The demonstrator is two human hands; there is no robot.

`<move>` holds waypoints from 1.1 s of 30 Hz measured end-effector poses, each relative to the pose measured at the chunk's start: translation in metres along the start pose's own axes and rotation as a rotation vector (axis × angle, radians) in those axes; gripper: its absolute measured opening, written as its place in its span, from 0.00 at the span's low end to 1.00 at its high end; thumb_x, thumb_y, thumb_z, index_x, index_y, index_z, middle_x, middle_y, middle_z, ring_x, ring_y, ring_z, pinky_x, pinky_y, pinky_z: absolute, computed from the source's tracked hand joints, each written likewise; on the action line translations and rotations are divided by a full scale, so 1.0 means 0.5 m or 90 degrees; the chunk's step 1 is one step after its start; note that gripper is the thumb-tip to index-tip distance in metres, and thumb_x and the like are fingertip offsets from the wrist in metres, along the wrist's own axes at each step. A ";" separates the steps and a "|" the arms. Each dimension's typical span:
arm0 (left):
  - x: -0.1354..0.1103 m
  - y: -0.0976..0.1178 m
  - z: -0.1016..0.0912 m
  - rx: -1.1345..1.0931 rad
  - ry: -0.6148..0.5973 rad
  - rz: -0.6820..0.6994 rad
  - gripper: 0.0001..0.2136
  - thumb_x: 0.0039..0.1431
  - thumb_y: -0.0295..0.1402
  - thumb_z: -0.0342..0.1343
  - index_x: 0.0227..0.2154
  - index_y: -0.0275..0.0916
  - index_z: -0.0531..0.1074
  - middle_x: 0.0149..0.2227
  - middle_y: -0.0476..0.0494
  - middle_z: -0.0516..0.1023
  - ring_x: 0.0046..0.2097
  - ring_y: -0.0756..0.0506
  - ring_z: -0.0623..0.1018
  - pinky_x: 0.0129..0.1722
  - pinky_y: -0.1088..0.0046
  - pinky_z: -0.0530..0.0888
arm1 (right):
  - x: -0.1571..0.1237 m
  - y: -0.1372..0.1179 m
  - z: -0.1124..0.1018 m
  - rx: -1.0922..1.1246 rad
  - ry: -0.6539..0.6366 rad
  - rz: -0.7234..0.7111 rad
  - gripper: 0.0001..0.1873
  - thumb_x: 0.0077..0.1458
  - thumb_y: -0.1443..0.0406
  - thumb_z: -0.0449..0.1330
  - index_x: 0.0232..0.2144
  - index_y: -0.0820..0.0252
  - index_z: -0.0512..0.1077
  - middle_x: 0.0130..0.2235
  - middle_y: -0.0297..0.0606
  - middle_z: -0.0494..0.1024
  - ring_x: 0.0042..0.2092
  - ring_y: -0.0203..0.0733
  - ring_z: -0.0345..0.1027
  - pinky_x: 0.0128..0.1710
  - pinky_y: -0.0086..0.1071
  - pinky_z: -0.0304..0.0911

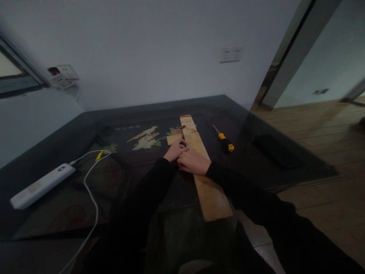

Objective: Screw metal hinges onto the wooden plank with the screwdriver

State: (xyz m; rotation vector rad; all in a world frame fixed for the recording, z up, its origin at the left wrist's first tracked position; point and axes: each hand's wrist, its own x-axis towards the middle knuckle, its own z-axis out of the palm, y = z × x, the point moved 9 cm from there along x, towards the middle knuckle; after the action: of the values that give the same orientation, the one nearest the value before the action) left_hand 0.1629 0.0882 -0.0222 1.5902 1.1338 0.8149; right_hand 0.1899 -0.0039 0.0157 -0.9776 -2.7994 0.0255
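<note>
A long, narrow wooden board (213, 196) reaches from the table's near edge toward the wall. My left hand (174, 150) is at its left edge, fingers curled and close together. Across the board's middle lies my right hand (194, 163), its fingers bent in and meeting the left fingertips. Something small and pale shows at the fingertips, too small to name. Just beyond my left hand, a short wooden piece (172, 139) sits beside the board. A yellow and black screwdriver (225, 143) lies to the right, its shaft pointing away from me.
The dark table (137, 114) has a flower and bird picture on its top. A white power strip (42, 186) with a white cable (92, 198) is at left. At right lies a flat black object (276, 151). Sockets (230, 54) are on the wall behind.
</note>
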 end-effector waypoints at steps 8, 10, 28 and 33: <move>0.007 -0.009 0.000 -0.017 -0.008 -0.007 0.12 0.48 0.24 0.59 0.34 0.37 0.63 0.18 0.57 0.69 0.21 0.53 0.70 0.24 0.79 0.64 | -0.014 0.021 -0.036 0.254 0.017 0.042 0.03 0.53 0.67 0.60 0.28 0.62 0.72 0.28 0.34 0.74 0.31 0.35 0.64 0.33 0.30 0.55; 0.008 -0.014 0.002 -0.035 -0.023 -0.017 0.14 0.45 0.23 0.59 0.35 0.37 0.63 0.18 0.58 0.69 0.20 0.53 0.70 0.23 0.79 0.64 | -0.019 0.033 -0.041 0.403 0.016 0.066 0.04 0.52 0.67 0.60 0.27 0.62 0.70 0.26 0.33 0.73 0.29 0.33 0.64 0.31 0.28 0.56; -0.001 -0.002 0.011 -0.010 -0.005 -0.009 0.10 0.54 0.25 0.59 0.34 0.37 0.62 0.16 0.59 0.68 0.15 0.55 0.67 0.16 0.82 0.63 | -0.054 0.234 -0.053 0.901 0.352 0.303 0.16 0.41 0.61 0.69 0.31 0.61 0.69 0.27 0.36 0.80 0.29 0.36 0.75 0.30 0.28 0.66; -0.003 0.000 0.009 -0.019 0.002 -0.004 0.10 0.54 0.24 0.60 0.34 0.37 0.63 0.16 0.58 0.69 0.15 0.56 0.67 0.17 0.83 0.63 | -0.033 0.273 -0.053 0.847 0.422 0.329 0.15 0.42 0.64 0.66 0.35 0.62 0.74 0.29 0.37 0.80 0.33 0.37 0.75 0.35 0.31 0.67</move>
State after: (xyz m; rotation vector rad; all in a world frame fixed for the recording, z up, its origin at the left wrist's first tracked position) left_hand 0.1664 0.0852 -0.0236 1.5609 1.1226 0.8269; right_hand 0.2912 0.0918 0.0290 -0.9532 -1.3241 1.1695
